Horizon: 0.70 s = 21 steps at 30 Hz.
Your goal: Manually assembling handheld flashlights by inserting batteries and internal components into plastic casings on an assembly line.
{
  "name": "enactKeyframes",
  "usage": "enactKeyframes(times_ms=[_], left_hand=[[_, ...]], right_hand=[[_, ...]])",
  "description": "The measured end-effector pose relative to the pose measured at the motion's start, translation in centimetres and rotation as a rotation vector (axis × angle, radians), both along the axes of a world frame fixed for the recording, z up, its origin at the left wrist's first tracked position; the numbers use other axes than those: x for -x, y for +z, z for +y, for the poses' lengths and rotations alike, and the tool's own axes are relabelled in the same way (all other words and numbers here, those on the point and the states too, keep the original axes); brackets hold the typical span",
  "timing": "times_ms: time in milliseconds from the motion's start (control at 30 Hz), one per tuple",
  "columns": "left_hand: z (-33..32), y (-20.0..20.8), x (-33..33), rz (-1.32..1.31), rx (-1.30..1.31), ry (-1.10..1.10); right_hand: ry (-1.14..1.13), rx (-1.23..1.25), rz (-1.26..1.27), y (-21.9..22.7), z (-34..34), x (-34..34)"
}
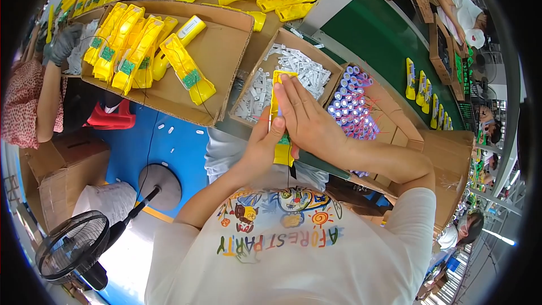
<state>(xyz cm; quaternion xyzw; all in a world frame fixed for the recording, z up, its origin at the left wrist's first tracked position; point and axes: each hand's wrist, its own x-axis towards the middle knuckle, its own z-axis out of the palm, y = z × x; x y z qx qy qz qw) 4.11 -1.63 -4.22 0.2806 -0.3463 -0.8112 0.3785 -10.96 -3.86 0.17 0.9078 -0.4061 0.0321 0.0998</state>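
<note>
A yellow plastic housing (284, 156) with a green circuit board stands lengthwise in front of my chest. My left hand (261, 146) is closed round its left side, with the thumb toward the front. Across the upper part lies my right hand (310, 118), its fingers straight and flat, pressing on the housing and hiding most of its inside. A thin dark wire hangs from the lower end. Just beyond my hands is a cardboard box (275, 38) of small white plastic parts (309, 68).
At left, a cardboard tray (226, 73) holds several yellow housings (135, 51) with boards. White-wrapped cylindrical cells (353, 99) with red wires fill a box at right. A green conveyor (372, 39) carries yellow units. A co-worker's gloved hand (63, 45) and a fan (73, 245) are at left.
</note>
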Motion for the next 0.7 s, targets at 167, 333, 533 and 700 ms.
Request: enactKeyframes(times_ms=[167, 333, 533, 700], left_hand=[[-0.4, 0.3, -1.0, 0.246, -0.175, 0.107], [-0.5, 0.4, -1.3, 0.194, -0.05, 0.144], [0.7, 0.5, 0.3, 0.08, 0.238, 0.129], [1.4, 0.6, 0.4, 0.0, 0.267, 0.115]], right_hand=[[0.007, -0.32, -0.858, 0.2, -5.6, 3.3], [-0.33, -0.889, -1.164, 1.7, -4.2, 1.7], [-0.257, -1.417, -1.39, 1.4, -0.8, -0.2], [-0.33, -1.335, -1.414, 1.0, 0.5, -0.3]])
